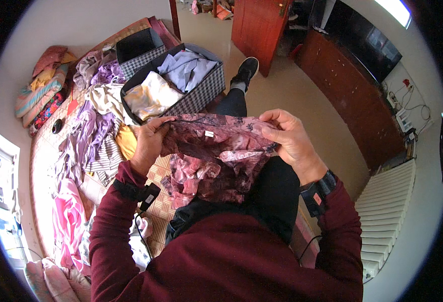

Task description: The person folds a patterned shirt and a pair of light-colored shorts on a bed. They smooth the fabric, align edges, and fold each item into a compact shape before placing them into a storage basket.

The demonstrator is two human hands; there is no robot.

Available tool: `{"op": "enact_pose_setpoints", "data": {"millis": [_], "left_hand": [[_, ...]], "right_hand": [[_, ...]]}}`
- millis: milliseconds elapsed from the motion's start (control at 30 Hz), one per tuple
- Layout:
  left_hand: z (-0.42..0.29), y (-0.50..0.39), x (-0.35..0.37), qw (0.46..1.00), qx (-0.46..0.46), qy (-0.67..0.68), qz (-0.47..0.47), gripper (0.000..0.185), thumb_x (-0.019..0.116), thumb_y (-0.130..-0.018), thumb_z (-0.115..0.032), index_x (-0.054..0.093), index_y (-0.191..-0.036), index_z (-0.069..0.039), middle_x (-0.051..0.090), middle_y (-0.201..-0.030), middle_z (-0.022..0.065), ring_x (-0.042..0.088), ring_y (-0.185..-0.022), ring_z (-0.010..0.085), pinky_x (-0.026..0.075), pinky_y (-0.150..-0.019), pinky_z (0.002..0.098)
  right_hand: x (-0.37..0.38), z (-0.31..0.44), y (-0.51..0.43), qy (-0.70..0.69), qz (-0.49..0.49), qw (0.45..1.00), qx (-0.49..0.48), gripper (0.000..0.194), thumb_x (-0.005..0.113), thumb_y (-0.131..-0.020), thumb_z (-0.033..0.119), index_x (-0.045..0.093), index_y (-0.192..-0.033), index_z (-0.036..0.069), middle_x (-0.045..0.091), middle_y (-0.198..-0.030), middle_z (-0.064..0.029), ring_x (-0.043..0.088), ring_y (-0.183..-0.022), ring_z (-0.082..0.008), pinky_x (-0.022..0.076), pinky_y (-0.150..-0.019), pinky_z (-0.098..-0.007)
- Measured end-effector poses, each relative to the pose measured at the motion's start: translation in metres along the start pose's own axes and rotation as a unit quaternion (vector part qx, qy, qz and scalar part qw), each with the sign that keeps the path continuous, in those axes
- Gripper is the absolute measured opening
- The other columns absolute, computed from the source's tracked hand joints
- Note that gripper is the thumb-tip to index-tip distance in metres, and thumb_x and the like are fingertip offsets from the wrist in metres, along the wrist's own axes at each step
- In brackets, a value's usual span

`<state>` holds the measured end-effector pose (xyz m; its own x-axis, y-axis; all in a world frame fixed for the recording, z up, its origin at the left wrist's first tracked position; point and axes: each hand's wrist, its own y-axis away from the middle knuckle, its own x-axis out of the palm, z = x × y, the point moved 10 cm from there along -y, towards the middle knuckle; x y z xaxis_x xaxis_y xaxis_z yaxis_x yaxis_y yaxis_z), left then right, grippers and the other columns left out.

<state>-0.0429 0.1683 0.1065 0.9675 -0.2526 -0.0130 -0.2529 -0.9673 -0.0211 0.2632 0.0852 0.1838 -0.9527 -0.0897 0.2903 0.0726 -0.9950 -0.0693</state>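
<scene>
A thin pink and dark patterned garment [210,173] is stretched between my two hands above my lap. My left hand [150,141] pinches its upper left edge. At the upper right edge, my right hand [291,139] grips the cloth between thumb and fingers. A small white tag shows on the inside near the upper edge, while the lower part hangs crumpled over my legs. Just beyond the garment stands a black-and-white houndstooth fabric storage box [202,92]. Inside it lie a folded white and yellow cloth [153,94] and a blue-grey garment [187,68].
A second houndstooth box [140,47] stands behind the first. Loose clothes [89,136] cover the patterned mat at left, near folded quilts [46,90]. A pink garment [69,219] lies by the window. At right are a white radiator [387,211] and a wooden cabinet [342,94].
</scene>
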Motion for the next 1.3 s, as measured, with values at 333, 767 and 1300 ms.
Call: {"op": "enact_pose_setpoints", "data": {"millis": [333,767,1300], "left_hand": [[-0.022,0.012,-0.006,0.997,0.049,-0.056,-0.021,0.023,0.05,-0.1,0.001,0.067,-0.115,0.001,0.069,-0.099,0.0032,0.062,-0.085,0.0089,0.052,-0.075,0.0232],[-0.137,-0.014,0.007,0.985,0.171,0.023,0.028,0.021,0.051,-0.102,-0.011,0.063,-0.111,0.005,0.067,-0.095,0.0046,0.063,-0.076,0.0123,0.053,-0.07,0.0253],[-0.122,0.017,0.05,0.953,0.104,-0.2,0.203,0.023,0.056,-0.1,-0.025,0.059,-0.104,-0.003,0.056,-0.09,-0.0012,0.05,-0.085,0.0093,0.044,-0.076,0.0267]], "right_hand": [[0.013,0.013,0.016,0.332,0.057,0.942,-0.02,0.033,0.079,-0.079,0.003,0.07,-0.111,-0.004,0.07,-0.088,-0.0018,0.061,-0.077,-0.007,0.052,-0.073,-0.0227],[0.038,0.085,-0.021,0.328,0.12,0.935,-0.064,0.016,0.052,-0.102,0.023,0.053,-0.098,0.008,0.047,-0.087,0.0069,0.042,-0.078,-0.0029,0.0372,-0.069,-0.0204],[0.025,0.014,0.038,0.294,0.313,0.863,0.265,0.039,0.083,-0.072,0.011,0.071,-0.107,-0.001,0.072,-0.097,-0.0036,0.063,-0.077,-0.0074,0.0499,-0.074,-0.024]]}}
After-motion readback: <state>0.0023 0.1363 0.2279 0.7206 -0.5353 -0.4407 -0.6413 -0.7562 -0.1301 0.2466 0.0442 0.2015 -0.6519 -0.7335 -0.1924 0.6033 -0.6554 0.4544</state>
